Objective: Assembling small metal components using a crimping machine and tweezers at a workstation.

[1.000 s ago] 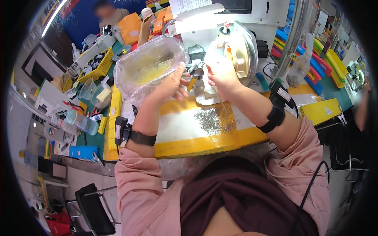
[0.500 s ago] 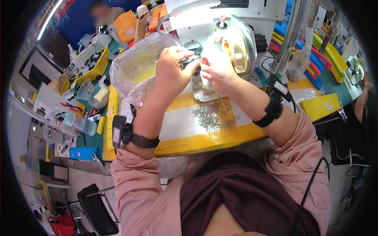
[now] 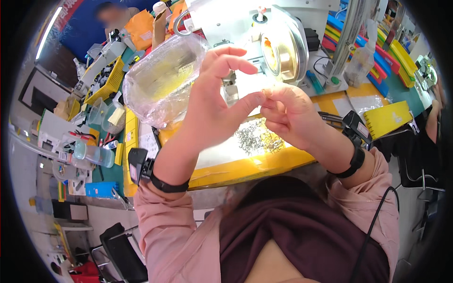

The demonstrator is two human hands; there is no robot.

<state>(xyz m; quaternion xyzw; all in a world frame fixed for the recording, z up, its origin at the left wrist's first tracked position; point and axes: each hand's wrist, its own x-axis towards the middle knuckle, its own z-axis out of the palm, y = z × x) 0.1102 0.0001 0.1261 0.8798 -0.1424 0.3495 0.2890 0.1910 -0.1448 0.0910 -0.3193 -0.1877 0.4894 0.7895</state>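
Note:
My left hand [image 3: 212, 106] is raised above the bench with its fingers spread and curved. Its thumb tip meets the fingertips of my right hand [image 3: 291, 115]. That right hand is closed in a pinch, and whatever lies between its thumb and forefinger is too small to make out. Below the hands, a loose heap of small bent metal wire pieces [image 3: 255, 137] lies on the bench. Behind them stands a bench machine with a round, shiny metal wheel [image 3: 285, 52], brightly lit; my hands partly hide its front.
A plastic-wrapped bin [image 3: 151, 80] stands left of the machine. Farther left are a yellow basket [image 3: 111, 82] and a clear jar [image 3: 94, 152]. To the right are a spray bottle [image 3: 361, 63], stacked coloured trays [image 3: 401, 70] and a yellow folder [image 3: 388, 119]. Another person [image 3: 113, 21] sits far left.
Both hands have come back from the machine toward me. My left fingers have spread apart, while my right hand has moved right and stays pinched.

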